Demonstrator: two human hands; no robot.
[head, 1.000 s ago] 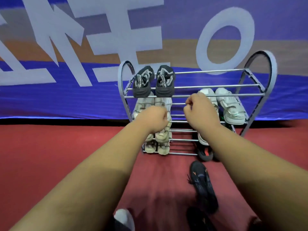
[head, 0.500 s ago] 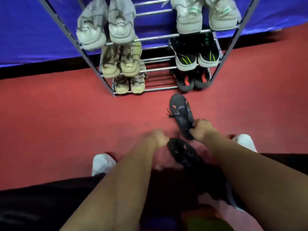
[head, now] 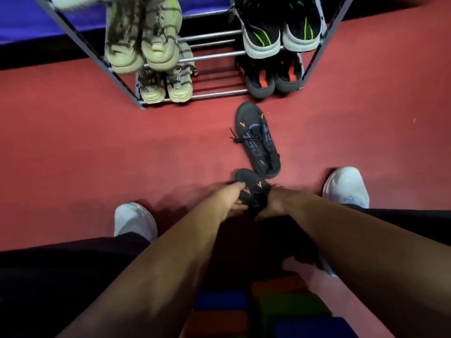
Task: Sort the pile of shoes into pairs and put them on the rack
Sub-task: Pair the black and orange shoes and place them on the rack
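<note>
On the red floor just in front of me, seen from the head camera — the only view I have — my left hand (head: 230,200) and right hand (head: 272,203) are both closed around the near dark grey mesh trainer with orange chevron marks (head: 253,189), one on each side of it. Its matching dark grey trainer with the loose black lace (head: 258,140) lies flat on the floor just beyond, toe toward the grey metal-rod shoe rack (head: 214,57), apart from both hands. The rack already carries a beige striped pair (head: 144,45) over a smaller cream pair (head: 166,86) on one side, and a black pair with green stripes and pale soles (head: 280,32) over a black pair with red heels (head: 273,79) on the other.

The risks I see: with both hands taken up by one shoe, its mate could be left behind, so one hand has to free itself. The loose lace may snag on a rod or trail. The visible shelves are crowded — pushing this pair in carelessly could knock a shod pair off the thin rods. My own white trainers (head: 346,186) stand close, so a dropped shoe could land underfoot.
</note>
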